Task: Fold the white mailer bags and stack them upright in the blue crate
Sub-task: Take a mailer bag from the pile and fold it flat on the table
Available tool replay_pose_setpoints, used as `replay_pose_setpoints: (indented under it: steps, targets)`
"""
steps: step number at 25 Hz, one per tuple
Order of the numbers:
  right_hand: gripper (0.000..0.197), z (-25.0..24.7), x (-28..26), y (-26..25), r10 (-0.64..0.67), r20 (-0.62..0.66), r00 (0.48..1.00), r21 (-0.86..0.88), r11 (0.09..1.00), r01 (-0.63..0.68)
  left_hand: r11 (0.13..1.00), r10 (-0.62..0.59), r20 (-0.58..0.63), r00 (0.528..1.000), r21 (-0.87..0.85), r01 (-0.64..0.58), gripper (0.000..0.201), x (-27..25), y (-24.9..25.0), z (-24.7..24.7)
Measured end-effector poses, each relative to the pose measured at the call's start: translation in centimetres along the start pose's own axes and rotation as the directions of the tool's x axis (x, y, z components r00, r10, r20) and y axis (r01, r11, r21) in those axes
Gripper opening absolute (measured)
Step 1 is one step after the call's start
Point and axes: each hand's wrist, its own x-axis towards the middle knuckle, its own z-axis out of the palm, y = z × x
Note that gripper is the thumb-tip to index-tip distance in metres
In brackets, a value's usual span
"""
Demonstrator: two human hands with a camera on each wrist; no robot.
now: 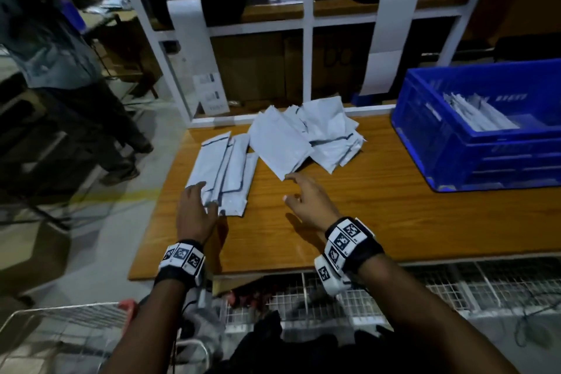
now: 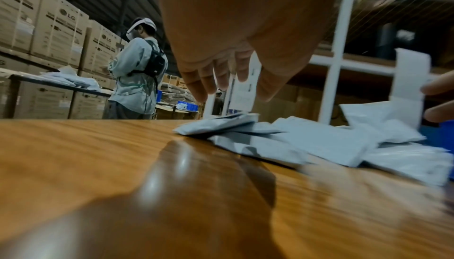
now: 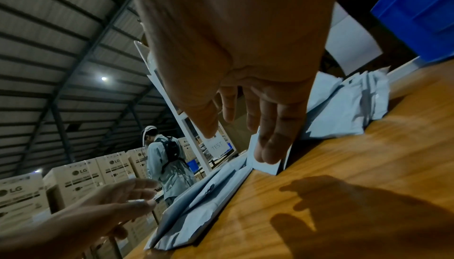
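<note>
Now right hand (image 1: 306,200), fingers spread, hovered over loose mailer bags (image 1: 306,136) mid-frame: light, limp, slippery; pinch near corner. Left hand (image 1: 195,209) flat.

Right hand (image 3: 245,80) with straight fingers over the corner of a white mailer bag (image 3: 266,163), wooden bench (image 3: 356,166), left hand (image 3: 117,203) open beside folded bags (image 3: 196,205)

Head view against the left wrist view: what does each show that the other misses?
Only the head view shows inside the blue crate, where folded mailers already stand, and the left hand touching the flat mailers. Only the left wrist view shows a bystander and stacked cartons. Both show the wooden table, the loose mailer pile and the open right hand reaching toward it.
</note>
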Motion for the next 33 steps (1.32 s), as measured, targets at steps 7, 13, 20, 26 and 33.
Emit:
replay_pose_setpoints:
  steps: [7,13,20,26,33]
  targets:
    - [0.051,6.8,4.0,-2.0,0.053,0.077,0.996,-0.016,0.999,-0.052,0.992,-0.117,0.138,0.984,0.059,0.109,0.082,6.2,-6.3,1.4]
    - [0.053,8.3,4.2,-2.0,0.122,0.056,0.991,-0.049,0.992,-0.119,0.977,-0.211,0.159,0.965,0.016,0.211,0.027,8.6,-6.3,2.8]
    - [0.056,6.8,2.8,-2.1,0.094,0.052,0.994,0.032,0.995,-0.096,0.899,0.118,0.073,0.990,-0.432,-0.075,0.029,5.5,-0.6,-0.7]
    - [0.071,5.1,-0.2,-0.9,0.122,-0.042,0.992,0.250,0.962,-0.108,0.685,0.300,0.178,0.937,-0.724,-0.082,0.023,2.0,4.8,-4.1]
    - [0.052,1.1,-3.9,0.6,0.382,-0.050,0.923,0.762,0.612,-0.212,0.450,0.290,0.383,0.877,-0.863,0.228,0.034,-0.4,9.7,-3.8]
